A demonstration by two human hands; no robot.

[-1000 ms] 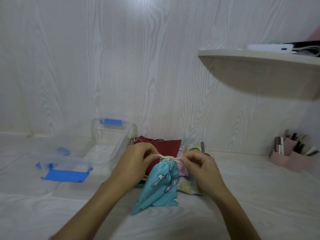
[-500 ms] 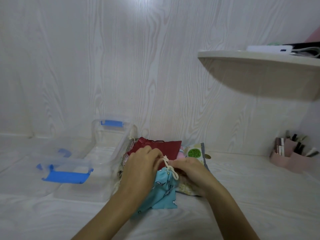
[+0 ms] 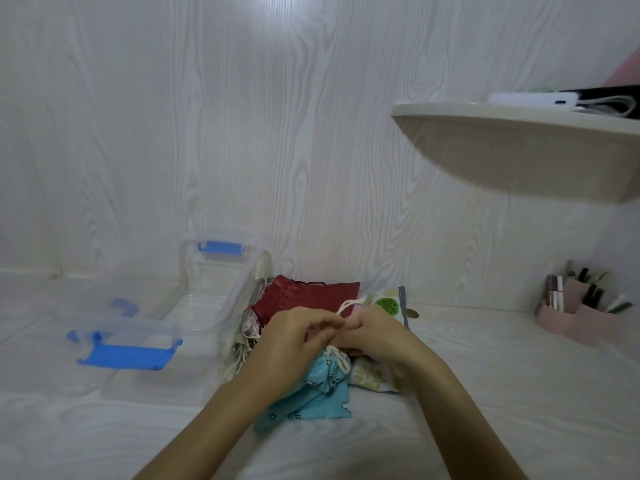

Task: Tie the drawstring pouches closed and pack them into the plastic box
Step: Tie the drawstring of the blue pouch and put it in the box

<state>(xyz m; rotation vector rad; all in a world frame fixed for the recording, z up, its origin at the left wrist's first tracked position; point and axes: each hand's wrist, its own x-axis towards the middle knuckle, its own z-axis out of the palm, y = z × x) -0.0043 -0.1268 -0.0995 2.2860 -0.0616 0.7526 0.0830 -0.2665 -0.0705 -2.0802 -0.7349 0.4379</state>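
Note:
A light blue patterned drawstring pouch lies on the white surface, its gathered neck under my hands. My left hand and my right hand meet above that neck, and both pinch its cream drawstring, which loops up between them. Behind my hands lies a pile of other pouches: a dark red one, a leaf-print one and pale ones partly hidden. The clear plastic box with a blue latch stands open to the left of the pile.
The box's clear lid with blue clips lies left of the box. A pink organiser with small tubes stands at the far right by the wall. A rounded shelf juts out overhead on the right.
My hands have come together from pulling the cord apart sideways. The pouch neck has sunk lower, and the cord now loops up between my fingers.

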